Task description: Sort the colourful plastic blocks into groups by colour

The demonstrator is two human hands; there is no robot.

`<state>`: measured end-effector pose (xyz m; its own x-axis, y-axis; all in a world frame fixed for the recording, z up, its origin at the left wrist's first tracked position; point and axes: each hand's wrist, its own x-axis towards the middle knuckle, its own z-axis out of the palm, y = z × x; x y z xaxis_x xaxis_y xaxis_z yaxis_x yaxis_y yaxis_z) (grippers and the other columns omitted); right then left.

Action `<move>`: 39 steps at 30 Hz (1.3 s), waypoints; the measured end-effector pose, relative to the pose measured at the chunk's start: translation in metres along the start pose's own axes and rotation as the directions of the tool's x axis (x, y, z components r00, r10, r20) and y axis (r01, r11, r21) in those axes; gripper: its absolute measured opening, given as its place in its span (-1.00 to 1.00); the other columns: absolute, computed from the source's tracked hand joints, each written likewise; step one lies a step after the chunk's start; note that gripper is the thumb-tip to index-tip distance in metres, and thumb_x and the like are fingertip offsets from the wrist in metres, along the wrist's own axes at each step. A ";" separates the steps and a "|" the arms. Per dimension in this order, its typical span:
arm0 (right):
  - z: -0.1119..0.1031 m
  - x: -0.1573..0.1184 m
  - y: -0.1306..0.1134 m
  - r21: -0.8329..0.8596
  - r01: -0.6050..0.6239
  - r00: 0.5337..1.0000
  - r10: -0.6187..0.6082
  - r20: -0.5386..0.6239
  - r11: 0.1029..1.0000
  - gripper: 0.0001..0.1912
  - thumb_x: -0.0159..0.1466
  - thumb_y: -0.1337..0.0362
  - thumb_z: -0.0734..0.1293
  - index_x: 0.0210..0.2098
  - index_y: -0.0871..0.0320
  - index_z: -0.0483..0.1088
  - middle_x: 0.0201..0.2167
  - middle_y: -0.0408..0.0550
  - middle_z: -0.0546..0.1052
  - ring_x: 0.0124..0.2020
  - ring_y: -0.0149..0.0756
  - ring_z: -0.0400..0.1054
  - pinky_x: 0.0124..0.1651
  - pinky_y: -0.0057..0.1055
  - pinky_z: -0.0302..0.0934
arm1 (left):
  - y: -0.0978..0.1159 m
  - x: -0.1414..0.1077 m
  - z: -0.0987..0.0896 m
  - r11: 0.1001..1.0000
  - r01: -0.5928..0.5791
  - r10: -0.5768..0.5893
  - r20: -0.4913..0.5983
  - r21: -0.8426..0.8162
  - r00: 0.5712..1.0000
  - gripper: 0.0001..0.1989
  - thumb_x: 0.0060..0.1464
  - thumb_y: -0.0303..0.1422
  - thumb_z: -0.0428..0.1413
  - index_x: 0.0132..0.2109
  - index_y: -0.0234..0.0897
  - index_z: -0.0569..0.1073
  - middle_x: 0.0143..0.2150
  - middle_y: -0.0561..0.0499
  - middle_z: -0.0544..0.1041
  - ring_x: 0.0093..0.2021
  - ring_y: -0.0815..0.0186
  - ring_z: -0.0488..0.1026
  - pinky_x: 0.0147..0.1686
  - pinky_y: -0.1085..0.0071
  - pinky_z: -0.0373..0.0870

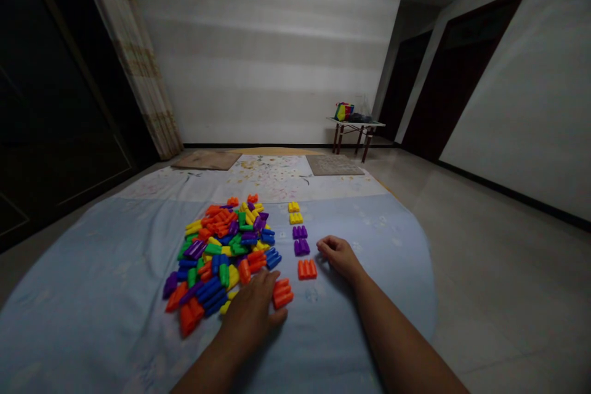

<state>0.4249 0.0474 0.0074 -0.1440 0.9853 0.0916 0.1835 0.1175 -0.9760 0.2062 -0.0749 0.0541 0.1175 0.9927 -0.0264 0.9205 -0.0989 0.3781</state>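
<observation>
My left hand [253, 305] is low over the table at the right edge of a heap of coloured plastic blocks [226, 240]. Its thumb and fingers are around an orange ridged block [283, 293], close to the cloth. My right hand [340, 257] rests to the right of a short column of blocks, fingers curled together with nothing visible in them. The column has yellow blocks [296, 218] at the far end, purple blocks [301, 247] in the middle and an orange block [307, 269] nearest me. The heap mixes orange, yellow, green, blue and purple pieces.
A pale blue flowered cloth [369, 221] covers the round-edged table. Flat mats lie at its far side, a brown one [207, 160] left and a grey one [335, 165] right. Beyond stands a small table [355, 123] with a colourful bag [344, 112].
</observation>
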 end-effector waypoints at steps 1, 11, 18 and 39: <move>0.000 0.000 0.000 -0.002 -0.001 1.000 0.001 -0.001 1.000 -0.64 0.03 -0.02 0.31 -0.52 0.20 0.36 -0.67 -0.24 0.34 -0.64 -0.47 0.22 -0.55 -0.53 0.09 | 0.000 0.000 -0.001 1.000 -0.001 0.001 0.009 -0.003 1.000 -0.40 -0.11 -0.28 0.11 0.13 -0.25 0.27 0.19 -0.18 0.28 0.19 0.11 0.19 0.15 0.18 0.13; 0.000 0.002 0.006 -0.046 0.013 1.000 -0.013 -0.013 0.999 -0.64 0.06 -0.01 0.29 -0.51 0.20 0.35 -0.68 -0.25 0.33 -0.67 -0.51 0.16 -0.60 -0.56 0.03 | 0.004 0.006 0.005 1.000 -0.009 0.009 0.020 -0.018 1.000 -0.36 -0.15 -0.21 0.15 0.13 -0.24 0.27 0.13 -0.15 0.37 0.13 0.11 0.27 0.10 0.21 0.16; 0.001 0.000 0.001 -0.121 0.065 0.998 -0.062 0.024 0.990 -0.65 0.09 0.00 0.27 -0.48 0.21 0.38 -0.66 -0.22 0.36 -0.63 -0.49 0.20 -0.54 -0.54 0.09 | 0.000 0.012 -0.004 0.999 -0.043 0.044 -0.133 0.014 0.990 -0.51 0.04 -0.08 -0.03 0.05 -0.25 0.34 -0.11 -0.11 0.52 -0.11 0.18 0.43 -0.08 0.26 0.26; 0.052 -0.062 -0.079 -0.783 0.509 0.833 0.023 0.552 0.359 -0.52 0.08 -0.06 0.26 -0.14 0.11 0.42 -0.32 0.08 0.54 -0.33 -0.12 0.43 -0.34 -0.36 0.16 | -0.023 0.009 0.008 0.980 -0.186 0.196 -0.401 0.066 0.895 -0.78 0.14 -0.35 -0.11 -0.22 -0.20 0.43 -0.24 0.01 0.53 -0.18 0.26 0.40 -0.02 0.17 0.09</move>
<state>0.3686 -0.0295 0.0683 -0.6529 0.7554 -0.0555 0.7535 0.6404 -0.1487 0.1894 -0.0642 0.0374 0.1362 0.8963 0.4221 0.9053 -0.2857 0.3145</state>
